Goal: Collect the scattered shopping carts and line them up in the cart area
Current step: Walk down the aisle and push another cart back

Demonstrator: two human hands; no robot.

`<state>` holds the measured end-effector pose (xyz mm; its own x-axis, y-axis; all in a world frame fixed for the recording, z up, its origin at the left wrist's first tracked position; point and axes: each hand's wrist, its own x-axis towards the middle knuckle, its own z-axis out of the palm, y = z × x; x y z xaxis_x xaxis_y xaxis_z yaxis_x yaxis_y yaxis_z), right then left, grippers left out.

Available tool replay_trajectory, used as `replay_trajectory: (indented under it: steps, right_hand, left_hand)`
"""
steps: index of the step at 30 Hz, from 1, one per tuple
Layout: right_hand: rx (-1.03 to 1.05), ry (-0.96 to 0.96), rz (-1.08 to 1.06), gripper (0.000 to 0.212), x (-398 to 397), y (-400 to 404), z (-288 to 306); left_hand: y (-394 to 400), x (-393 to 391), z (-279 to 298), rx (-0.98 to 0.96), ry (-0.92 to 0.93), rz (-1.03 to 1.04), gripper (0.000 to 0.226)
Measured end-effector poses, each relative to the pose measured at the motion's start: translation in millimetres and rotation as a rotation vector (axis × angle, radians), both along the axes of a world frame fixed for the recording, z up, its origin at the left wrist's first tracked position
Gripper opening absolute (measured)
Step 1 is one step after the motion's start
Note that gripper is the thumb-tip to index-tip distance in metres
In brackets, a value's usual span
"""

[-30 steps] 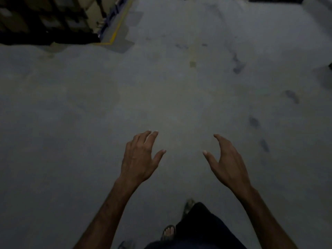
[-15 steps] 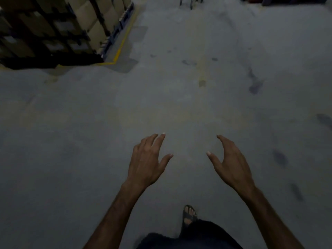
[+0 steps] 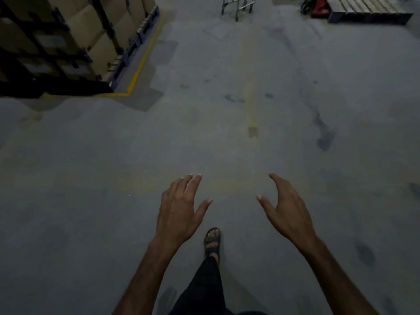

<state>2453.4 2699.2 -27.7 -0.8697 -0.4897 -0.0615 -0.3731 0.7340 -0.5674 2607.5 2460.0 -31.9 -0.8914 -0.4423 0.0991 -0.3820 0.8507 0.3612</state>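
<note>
The lower frame of a metal shopping cart (image 3: 237,5) shows at the top edge, far ahead down the aisle; its basket is cut off by the frame. My left hand (image 3: 179,212) and my right hand (image 3: 285,209) are held out in front of me above the grey floor, fingers spread, holding nothing. Both hands are far from the cart. My sandalled foot (image 3: 212,243) is stepping forward between them.
A dark rack stacked with cardboard boxes (image 3: 75,39) stands at the upper left, bordered by a yellow floor line (image 3: 143,62). A wooden pallet (image 3: 368,10) and a red object (image 3: 319,10) lie at the upper right. Bare concrete floor (image 3: 227,133) stretches between.
The view has tilted up and moved forward: the rack and floor marks slid down the frame, and the cart and pallet came into sight at the top. Both hands stay open.
</note>
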Motion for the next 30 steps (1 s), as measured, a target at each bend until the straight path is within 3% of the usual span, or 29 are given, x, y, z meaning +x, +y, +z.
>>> replay_trajectory:
  steps: [11, 16, 22, 30]
  right_hand:
    - [-0.025, -0.013, -0.143, 0.07, -232.6, -154.1, 27.8]
    - [-0.035, -0.017, -0.186, 0.07, -347.5, -210.1, 14.8]
    - [-0.065, -0.016, -0.174, 0.068, -514.4, -282.6, -5.2]
    - [-0.035, -0.028, -0.085, 0.069, -730.6, -381.7, 8.5]
  left_hand:
    - [-184.6, -285.3, 36.1, -0.033, -0.008, -0.129, 0.07]
    - [-252.1, -406.8, 26.4, -0.059, -0.005, -0.149, 0.068]
    - [-314.5, -559.0, 7.4, -0.06, -0.048, -0.166, 0.073]
    - [-398.5, -754.5, 29.0, -0.038, -0.016, -0.121, 0.074]
